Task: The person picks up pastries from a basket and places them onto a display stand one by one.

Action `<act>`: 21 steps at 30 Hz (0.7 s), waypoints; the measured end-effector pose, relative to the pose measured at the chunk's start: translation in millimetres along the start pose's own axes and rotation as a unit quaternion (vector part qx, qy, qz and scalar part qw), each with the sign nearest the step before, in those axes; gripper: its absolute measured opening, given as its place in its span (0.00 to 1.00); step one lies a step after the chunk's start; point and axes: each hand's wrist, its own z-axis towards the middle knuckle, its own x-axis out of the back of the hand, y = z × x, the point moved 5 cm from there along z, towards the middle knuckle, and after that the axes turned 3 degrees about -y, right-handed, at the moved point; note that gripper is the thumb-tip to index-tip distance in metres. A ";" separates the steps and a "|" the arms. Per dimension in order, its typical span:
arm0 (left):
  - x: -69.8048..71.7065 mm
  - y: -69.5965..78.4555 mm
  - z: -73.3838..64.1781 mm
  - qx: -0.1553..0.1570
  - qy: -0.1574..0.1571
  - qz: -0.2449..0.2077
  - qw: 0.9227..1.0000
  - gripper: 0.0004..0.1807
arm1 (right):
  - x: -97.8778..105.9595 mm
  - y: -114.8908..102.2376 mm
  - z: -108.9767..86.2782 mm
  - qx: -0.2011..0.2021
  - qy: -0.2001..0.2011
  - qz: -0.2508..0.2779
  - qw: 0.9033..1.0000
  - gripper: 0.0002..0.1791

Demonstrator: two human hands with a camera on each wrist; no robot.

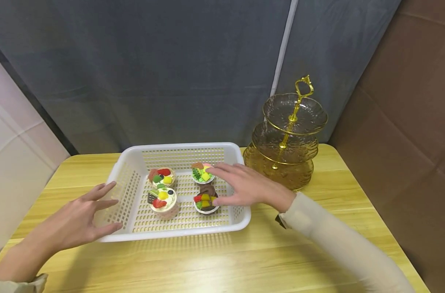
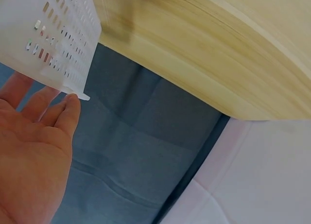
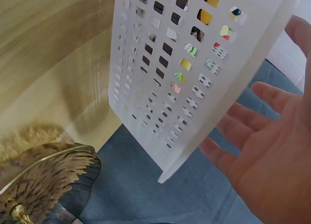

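Observation:
A white perforated plastic basket (image 1: 171,233) sits on the table with several cupcakes inside. On its left side are two cream-topped cupcakes with fruit, one at the back (image 1: 163,178) and one nearer (image 1: 166,204). Toward the right lie a green-topped cupcake (image 1: 201,175) and a chocolate cupcake (image 1: 206,200). My left hand (image 1: 77,219), fingers spread and holding nothing, hovers at the basket's left rim. With fingers extended, my right hand (image 1: 244,185) reaches over the right rim, and its fingertips overlap the two right cupcakes in the head view. The right wrist view shows that hand (image 3: 272,151) above the rim, its palm bare.
Just right of the basket stands a three-tier stand (image 1: 281,177) with gold-edged, see-through plates and an ornate gold handle (image 1: 304,86). Behind the wooden table (image 1: 193,264) hangs a grey curtain (image 1: 152,81). A brown cloth wall (image 1: 402,122) borders the right side.

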 end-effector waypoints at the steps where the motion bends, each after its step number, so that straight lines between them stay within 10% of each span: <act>1: -0.1 0.0 0.0 0.001 -0.001 -0.001 1.000 0.35 | -0.7 0.0 1.1 0.003 -0.004 0.011 1.000 0.47; 21: -0.7 -0.4 -0.2 -0.003 0.008 -0.011 1.000 0.34 | -17.9 -0.1 19.9 0.019 -0.080 0.155 0.985 0.53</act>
